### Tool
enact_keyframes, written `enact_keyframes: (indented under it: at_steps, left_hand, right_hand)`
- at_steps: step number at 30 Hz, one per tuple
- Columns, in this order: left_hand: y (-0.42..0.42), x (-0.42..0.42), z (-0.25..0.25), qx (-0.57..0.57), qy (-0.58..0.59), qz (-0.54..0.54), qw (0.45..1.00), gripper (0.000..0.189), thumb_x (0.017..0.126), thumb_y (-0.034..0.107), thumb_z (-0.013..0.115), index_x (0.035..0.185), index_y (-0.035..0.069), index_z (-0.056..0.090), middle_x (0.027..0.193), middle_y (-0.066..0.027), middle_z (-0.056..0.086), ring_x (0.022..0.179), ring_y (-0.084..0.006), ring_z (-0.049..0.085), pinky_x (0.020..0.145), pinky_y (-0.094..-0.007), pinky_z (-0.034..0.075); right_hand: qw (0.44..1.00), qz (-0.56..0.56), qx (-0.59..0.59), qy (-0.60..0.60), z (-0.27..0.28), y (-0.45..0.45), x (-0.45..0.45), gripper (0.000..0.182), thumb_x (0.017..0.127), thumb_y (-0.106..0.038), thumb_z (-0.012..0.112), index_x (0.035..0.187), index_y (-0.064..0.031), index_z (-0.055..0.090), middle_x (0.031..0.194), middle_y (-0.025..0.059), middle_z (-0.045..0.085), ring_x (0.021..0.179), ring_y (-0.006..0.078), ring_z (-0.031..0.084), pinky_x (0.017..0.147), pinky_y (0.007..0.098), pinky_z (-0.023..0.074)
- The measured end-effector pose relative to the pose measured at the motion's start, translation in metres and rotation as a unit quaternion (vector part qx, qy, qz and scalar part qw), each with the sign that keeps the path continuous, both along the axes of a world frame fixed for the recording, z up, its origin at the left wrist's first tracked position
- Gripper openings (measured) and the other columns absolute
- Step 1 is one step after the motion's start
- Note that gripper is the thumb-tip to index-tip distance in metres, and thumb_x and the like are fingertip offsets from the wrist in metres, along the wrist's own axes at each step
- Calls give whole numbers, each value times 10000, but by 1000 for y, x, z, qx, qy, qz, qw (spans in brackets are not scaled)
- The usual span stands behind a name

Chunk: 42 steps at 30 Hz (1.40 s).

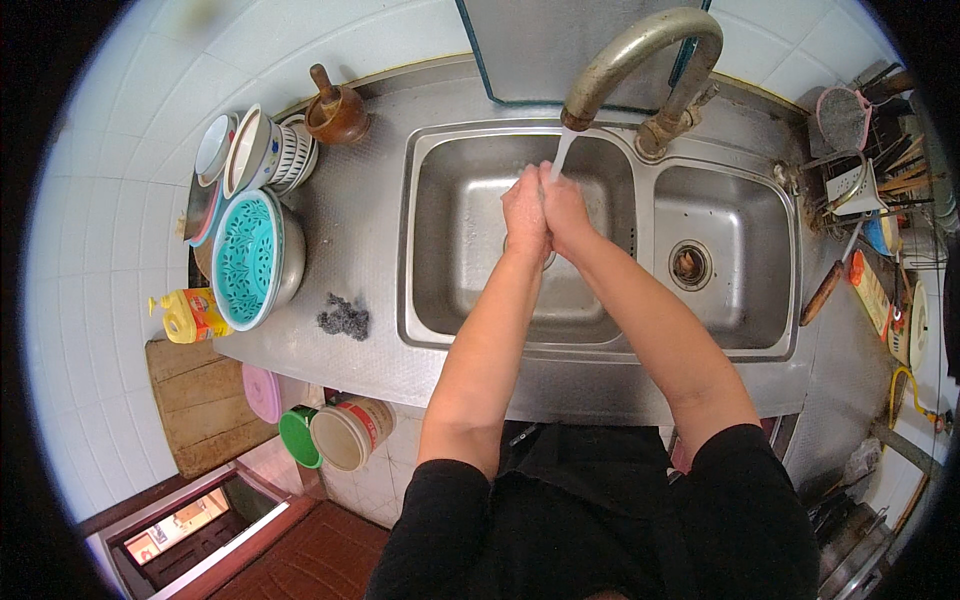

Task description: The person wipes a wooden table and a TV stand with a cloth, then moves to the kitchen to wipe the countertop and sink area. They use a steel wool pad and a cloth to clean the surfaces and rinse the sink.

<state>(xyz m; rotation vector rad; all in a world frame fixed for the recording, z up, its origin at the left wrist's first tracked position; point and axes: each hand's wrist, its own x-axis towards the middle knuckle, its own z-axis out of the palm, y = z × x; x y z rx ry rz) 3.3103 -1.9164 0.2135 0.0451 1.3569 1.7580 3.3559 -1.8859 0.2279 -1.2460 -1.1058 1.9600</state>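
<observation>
Water runs from the curved metal faucet onto my two hands, which are pressed together over the larger left basin of the stainless steel double sink. My left hand lies against my right hand, and the stream meets them near the fingertips. The palms are hidden, so whether anything lies between them does not show. The smaller right basin has a drain strainer with a brownish scrap in it. A dark steel-wool scourer rests on the counter left of the sink.
On the counter's left stand a turquoise colander, stacked bowls, a wooden mortar with pestle and a yellow pump bottle. A wooden-handled utensil and a wire rack with kitchen tools are at the right.
</observation>
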Motion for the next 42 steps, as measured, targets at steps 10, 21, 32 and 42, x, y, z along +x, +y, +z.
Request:
enact_keyframes:
  at_steps: [10,21,32,42]
  left_hand:
    - [4,-3,-15,-32,-74,42,996,549,902,497,485,1125,-1,541,1060,-128,602,933,-238,591,778,-361,471]
    - [-2,9,8,74,-117,-28,990,363,884,404,556,1136,144,532,1094,-71,584,996,-247,564,811,-446,461]
    - [-2,17,33,-76,37,-143,986,263,919,352,531,963,95,563,767,-36,613,660,-155,616,476,-290,446]
    - [-14,0,52,104,-86,-86,987,279,903,252,534,1151,134,483,1055,-29,577,943,-172,591,796,-360,492]
  right_hand:
    - [968,57,197,-147,-18,10,-2,492,939,-455,378,961,-24,615,895,222,642,813,344,599,741,426,443]
    - [659,242,616,-359,-20,30,31,589,947,-503,275,1201,-44,543,1280,172,520,1243,369,411,988,433,361]
    - [947,78,282,-131,28,130,108,317,938,-280,447,954,-17,623,744,87,659,682,160,627,624,314,492]
    - [991,-78,103,-27,52,212,130,567,961,-474,355,1380,-92,375,1420,79,368,1350,256,281,1080,479,210]
